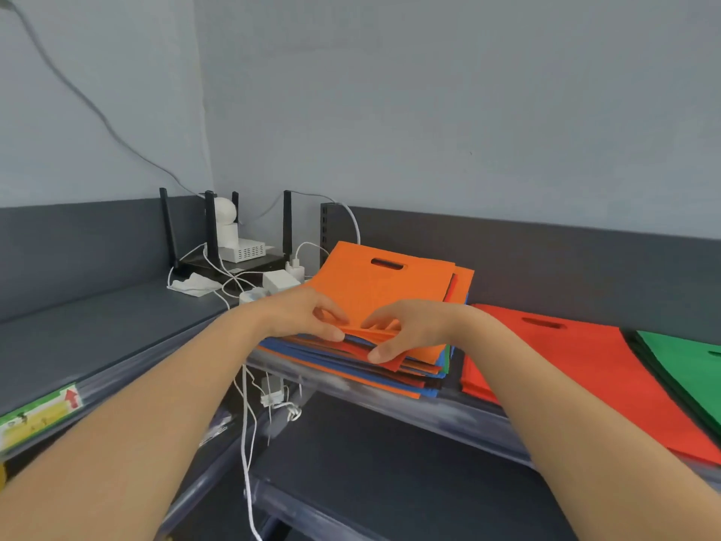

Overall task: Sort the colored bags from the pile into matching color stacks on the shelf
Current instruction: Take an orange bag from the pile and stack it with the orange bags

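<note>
Both hands were down on the pile. The left hand (304, 316) had its fingertips curled, pinching the near edge of the flat orange fabric bag with a cut-out handle (386, 294). The right hand (409, 331) pinched that same edge, thumb underneath. That bag lay on top of the mixed pile of orange, blue, red and green bags (351, 363), directly under both hands on the dark grey shelf (97, 329). Just right of the right hand sat a stack of red bags (577, 369), and further right a stack of green bags (690, 372). Behind the left hand stood a black router with antennas (238, 263), and white cables (245, 443) dangled below.
</note>
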The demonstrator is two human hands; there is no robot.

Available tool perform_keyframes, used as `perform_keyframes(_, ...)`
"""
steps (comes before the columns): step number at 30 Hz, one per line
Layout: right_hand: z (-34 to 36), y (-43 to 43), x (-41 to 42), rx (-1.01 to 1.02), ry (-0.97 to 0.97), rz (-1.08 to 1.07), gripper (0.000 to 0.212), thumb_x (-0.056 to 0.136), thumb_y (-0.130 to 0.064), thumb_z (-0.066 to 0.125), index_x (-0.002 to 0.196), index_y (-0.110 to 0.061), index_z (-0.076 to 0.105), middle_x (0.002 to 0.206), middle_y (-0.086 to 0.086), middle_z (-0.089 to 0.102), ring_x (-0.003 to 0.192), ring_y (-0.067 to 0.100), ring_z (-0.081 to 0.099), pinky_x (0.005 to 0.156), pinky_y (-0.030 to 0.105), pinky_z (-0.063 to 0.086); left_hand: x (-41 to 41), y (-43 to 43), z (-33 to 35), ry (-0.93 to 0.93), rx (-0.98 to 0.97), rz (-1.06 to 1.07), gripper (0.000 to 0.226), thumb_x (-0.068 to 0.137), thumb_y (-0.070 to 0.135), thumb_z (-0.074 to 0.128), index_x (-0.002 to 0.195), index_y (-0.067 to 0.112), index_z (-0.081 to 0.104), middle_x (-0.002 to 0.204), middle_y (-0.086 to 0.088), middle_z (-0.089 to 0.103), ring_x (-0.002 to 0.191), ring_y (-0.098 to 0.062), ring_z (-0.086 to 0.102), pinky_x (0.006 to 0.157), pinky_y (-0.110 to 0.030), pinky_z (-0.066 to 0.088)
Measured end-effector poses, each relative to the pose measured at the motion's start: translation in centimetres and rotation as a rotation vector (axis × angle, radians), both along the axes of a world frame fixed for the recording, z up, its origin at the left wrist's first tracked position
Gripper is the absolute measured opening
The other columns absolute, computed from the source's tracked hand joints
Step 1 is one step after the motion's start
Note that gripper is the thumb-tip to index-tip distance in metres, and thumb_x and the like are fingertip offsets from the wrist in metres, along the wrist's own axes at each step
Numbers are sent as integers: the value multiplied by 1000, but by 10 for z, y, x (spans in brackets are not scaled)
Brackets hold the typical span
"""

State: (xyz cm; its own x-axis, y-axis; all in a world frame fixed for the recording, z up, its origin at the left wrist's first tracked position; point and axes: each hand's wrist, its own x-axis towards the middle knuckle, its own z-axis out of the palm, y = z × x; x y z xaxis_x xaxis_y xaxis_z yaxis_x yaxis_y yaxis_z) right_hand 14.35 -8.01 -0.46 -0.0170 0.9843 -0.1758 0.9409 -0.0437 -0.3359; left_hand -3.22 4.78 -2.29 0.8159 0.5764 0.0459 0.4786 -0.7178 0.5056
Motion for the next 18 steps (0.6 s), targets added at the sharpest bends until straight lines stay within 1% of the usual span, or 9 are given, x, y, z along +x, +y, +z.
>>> perform_keyframes(4, -3, -4, -4, -17, 76, -81, 66, 82, -47, 67, 141, -32, 40, 144, -7, 42, 133, 16, 39, 111, 35, 30, 9, 7, -3, 70, 46, -76, 49, 78, 38, 72, 125, 30, 58, 117, 15, 53, 111, -6, 47, 98, -24, 36)
perform_keyframes(7, -6, -6, -5, 0, 136, -133, 63, 82, -44, 68, 139, -32, 43, 139, -9, 46, 128, 14, 42, 111, 36, 32, 15, 11, -2, 107, 78, -158, 51, 79, 36, 73, 126, 28, 57, 116, 15, 55, 107, -6, 49, 92, -21, 36)
perform_keyframes(10, -9, -6, -5, 27, 176, -176, 52, 86, -37, 66, 135, -32, 48, 120, -14, 53, 113, 12, 49, 103, 32, 36, 15, 17, 2, 101, -7, -216, 40, 82, 32, 71, 120, 27, 63, 114, 11, 62, 105, -9, 55, 95, -24, 41)
perform_keyframes(12, -10, -6, -6, 65, 172, -186, 44, 88, -35, 63, 131, -30, 52, 109, -14, 55, 106, 13, 51, 95, 29, 38, 15, 21, 1, 63, -16, -220, 29, 83, 32, 69, 111, 26, 68, 107, 8, 66, 101, -12, 58, 94, -29, 44)
perform_keyframes(14, -10, -5, -6, 77, 162, -193, 35, 89, -36, 62, 122, -29, 56, 105, -12, 57, 101, 14, 52, 88, 28, 38, 16, 25, -2, 4, 4, -199, 11, 84, 35, 68, 92, 28, 71, 90, 4, 67, 86, -18, 59, 83, -33, 45)
perform_keyframes(15, -10, -4, -5, 74, 166, -201, 26, 88, -38, 62, 113, -31, 59, 100, -13, 58, 97, 13, 53, 85, 27, 39, 17, 27, -3, -20, 15, -187, 10, 84, 37, 67, 79, 29, 69, 78, 2, 63, 76, -19, 56, 75, -33, 43)
perform_keyframes(16, -10, -4, -5, 62, 177, -210, 18, 87, -40, 63, 103, -33, 59, 94, -14, 58, 92, 11, 54, 83, 26, 40, 19, 28, -4, -37, 18, -173, 20, 85, 38, 66, 68, 28, 63, 70, 2, 56, 70, -18, 51, 70, -34, 39)
perform_keyframes(17, -9, -3, -6, 59, 198, -210, 17, 85, -43, 65, 98, -34, 59, 91, -15, 58, 90, 10, 55, 84, 27, 41, 20, 28, -4, -38, 28, -149, 27, 85, 40, 64, 63, 26, 57, 67, 2, 52, 68, -18, 49, 68, -33, 36)
perform_keyframes(18, -9, -3, -6, 62, 204, -209, 26, 82, -47, 66, 102, -32, 59, 94, -14, 58, 91, 10, 55, 88, 28, 43, 21, 27, -4, -42, 45, -130, 29, 86, 42, 62, 64, 25, 56, 67, 3, 52, 68, -18, 50, 68, -33, 37)
